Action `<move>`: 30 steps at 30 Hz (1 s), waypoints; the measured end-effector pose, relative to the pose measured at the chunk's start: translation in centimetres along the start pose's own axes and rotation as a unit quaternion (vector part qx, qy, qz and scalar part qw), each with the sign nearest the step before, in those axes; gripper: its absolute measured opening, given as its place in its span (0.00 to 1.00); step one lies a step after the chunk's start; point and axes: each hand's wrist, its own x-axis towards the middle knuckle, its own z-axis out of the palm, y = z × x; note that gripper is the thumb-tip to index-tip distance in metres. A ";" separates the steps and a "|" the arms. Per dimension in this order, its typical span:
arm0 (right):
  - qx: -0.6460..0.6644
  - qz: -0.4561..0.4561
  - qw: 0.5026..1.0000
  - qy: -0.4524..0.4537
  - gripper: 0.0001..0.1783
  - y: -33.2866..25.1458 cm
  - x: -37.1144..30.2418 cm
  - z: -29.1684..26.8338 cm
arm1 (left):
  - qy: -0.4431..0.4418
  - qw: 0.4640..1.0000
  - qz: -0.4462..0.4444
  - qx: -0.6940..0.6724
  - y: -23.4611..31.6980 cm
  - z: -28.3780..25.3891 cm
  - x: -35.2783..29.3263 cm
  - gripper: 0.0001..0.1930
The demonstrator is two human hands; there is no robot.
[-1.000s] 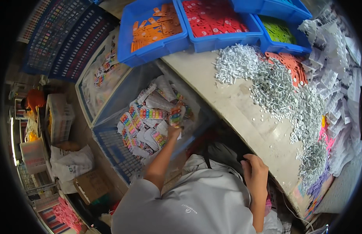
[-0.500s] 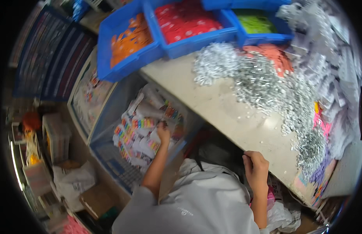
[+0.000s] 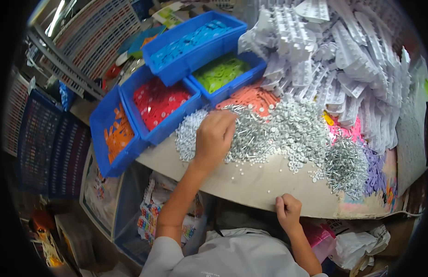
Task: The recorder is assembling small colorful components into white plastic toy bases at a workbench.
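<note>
My left hand (image 3: pixel 215 138) is over the table, above the border between a heap of small white pieces (image 3: pixel 188 134) and a heap of silver metal pins (image 3: pixel 251 134). Its fingers are curled together and slightly smeared; what they hold, if anything, is hidden. At the table's front edge, my right hand (image 3: pixel 289 211) is closed, thumb against the bent fingers; anything inside it is too small or covered to make out. Right of the pins lie small grey-white rings (image 3: pixel 299 131) and a second pile of metal pins (image 3: pixel 345 166).
Blue bins hold orange (image 3: pixel 119 134), red (image 3: pixel 161 101), green (image 3: pixel 222 74) and light blue pieces (image 3: pixel 191 41). White toothed strips (image 3: pixel 348 60) are heaped at the far right. Below the table's left edge stands a blue crate (image 3: pixel 126 207) with packs of colourful pieces (image 3: pixel 151 207).
My left hand has left the crate below the table and moved up over the heaps on it. My right hand stays near the table edge. The view has turned toward the tabletop.
</note>
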 end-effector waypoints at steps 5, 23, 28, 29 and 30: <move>0.009 -0.027 0.999 0.025 0.18 0.4 -0.4 0.4 | -0.023 0.991 0.019 0.127 -6.1 3.3 8.6 0.09; -0.194 -0.109 0.956 0.190 0.19 4.5 28.8 -7.3 | -0.136 0.982 -0.002 0.134 -1.5 4.7 5.0 0.17; -0.087 -0.002 0.983 0.159 0.21 7.7 37.3 -5.9 | -0.162 0.978 0.104 -0.078 9.1 3.5 -2.4 0.11; -0.022 0.073 0.991 0.114 0.20 7.7 38.2 -5.8 | -0.170 0.977 0.099 -0.078 9.8 3.8 -3.9 0.11; -0.018 0.077 0.989 0.125 0.19 7.9 38.6 -6.0 | -0.179 0.976 0.092 -0.078 10.2 3.8 -5.2 0.10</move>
